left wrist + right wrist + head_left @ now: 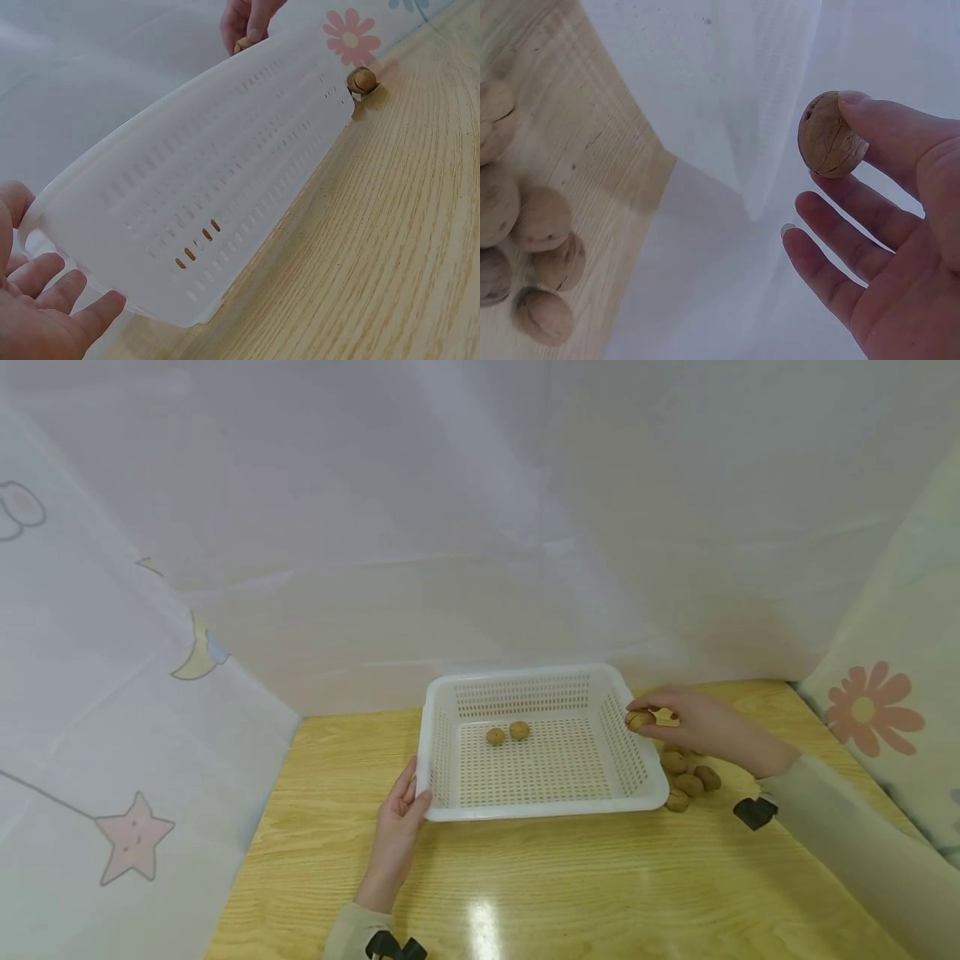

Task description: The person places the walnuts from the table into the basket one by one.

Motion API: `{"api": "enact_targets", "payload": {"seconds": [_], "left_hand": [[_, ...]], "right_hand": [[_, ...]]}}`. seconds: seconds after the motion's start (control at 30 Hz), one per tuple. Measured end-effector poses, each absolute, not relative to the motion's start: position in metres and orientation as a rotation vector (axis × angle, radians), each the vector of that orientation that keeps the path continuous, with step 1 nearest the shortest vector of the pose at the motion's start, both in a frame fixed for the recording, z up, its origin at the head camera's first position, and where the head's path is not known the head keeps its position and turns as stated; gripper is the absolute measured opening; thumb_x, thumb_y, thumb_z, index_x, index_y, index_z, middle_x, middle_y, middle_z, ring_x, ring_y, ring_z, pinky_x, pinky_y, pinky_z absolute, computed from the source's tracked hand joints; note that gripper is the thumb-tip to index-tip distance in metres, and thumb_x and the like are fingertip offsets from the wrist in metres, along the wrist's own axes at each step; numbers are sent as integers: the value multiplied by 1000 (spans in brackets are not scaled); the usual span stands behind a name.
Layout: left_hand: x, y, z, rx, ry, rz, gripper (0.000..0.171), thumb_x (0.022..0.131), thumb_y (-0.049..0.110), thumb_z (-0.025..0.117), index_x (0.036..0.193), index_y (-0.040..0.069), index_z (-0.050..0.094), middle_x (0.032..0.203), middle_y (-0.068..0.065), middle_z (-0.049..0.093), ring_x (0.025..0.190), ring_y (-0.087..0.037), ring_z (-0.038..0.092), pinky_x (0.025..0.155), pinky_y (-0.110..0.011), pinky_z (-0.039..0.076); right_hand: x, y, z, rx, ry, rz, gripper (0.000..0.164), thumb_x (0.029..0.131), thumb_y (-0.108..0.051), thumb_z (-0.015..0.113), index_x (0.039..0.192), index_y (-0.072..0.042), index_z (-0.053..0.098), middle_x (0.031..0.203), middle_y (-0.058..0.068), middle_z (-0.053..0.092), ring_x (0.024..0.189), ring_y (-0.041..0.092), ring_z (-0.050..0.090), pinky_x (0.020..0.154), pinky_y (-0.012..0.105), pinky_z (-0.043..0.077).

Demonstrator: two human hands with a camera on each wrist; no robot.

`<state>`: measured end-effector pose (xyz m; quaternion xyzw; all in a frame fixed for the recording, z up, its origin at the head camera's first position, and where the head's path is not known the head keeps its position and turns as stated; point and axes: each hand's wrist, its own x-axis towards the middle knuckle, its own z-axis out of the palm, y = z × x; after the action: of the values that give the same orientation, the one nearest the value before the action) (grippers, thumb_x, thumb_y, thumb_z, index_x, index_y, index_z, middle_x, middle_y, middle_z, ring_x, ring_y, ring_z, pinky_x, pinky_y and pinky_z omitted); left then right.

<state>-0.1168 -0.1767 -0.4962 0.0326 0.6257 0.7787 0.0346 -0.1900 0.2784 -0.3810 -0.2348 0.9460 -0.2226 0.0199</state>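
A white plastic basket (540, 811) with slotted walls stands on the wooden table, two walnuts (507, 733) lying on its floor. My left hand (399, 818) grips the basket's left rim near the front corner, thumb on top and fingers below. At the right rim, my right hand (697, 727) pinches a single walnut (831, 135) between thumb and index finger; its other fingers are spread in the right wrist view. Below that hand, several more walnuts (690, 783) sit in a pile beside the basket's right wall, partly hidden by hand and basket.
The wooden table (540, 885) carries the basket near its back edge. Pale sheets with printed figures hang behind and at both sides, a pink star (135, 839) on the left one and a flower (873, 708) on the right one.
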Motion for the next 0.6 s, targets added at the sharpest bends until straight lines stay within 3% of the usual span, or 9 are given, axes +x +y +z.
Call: {"api": "enact_targets", "payload": {"seconds": [0.17,0.33,0.6], "left_hand": [[-117,-177,-496,130,1940,2389,67,109,9,53,167,7,18,168,-19,29,150,-37,35,113,-39,46],[-117,-176,-496,145,1950,2388,68,109,11,54,167,6,18,168,-20,27,151,-37,34,113,-39,45],[-116,-176,-498,133,1945,2397,68,109,10,54,166,5,18,168,-19,28,151,-36,34,113,-38,45]], "right_hand": [[-200,262,-380,-762,2893,-748,36,98,-24,76,130,-9,70,125,7,70,112,28,64,94,54,55],[-210,247,-380,-830,2896,-710,37,97,-24,76,130,-10,71,123,3,70,103,20,64,89,46,56],[-226,220,-379,-898,2819,-770,34,97,-16,76,129,-7,71,122,5,70,103,22,64,88,48,56]]}}
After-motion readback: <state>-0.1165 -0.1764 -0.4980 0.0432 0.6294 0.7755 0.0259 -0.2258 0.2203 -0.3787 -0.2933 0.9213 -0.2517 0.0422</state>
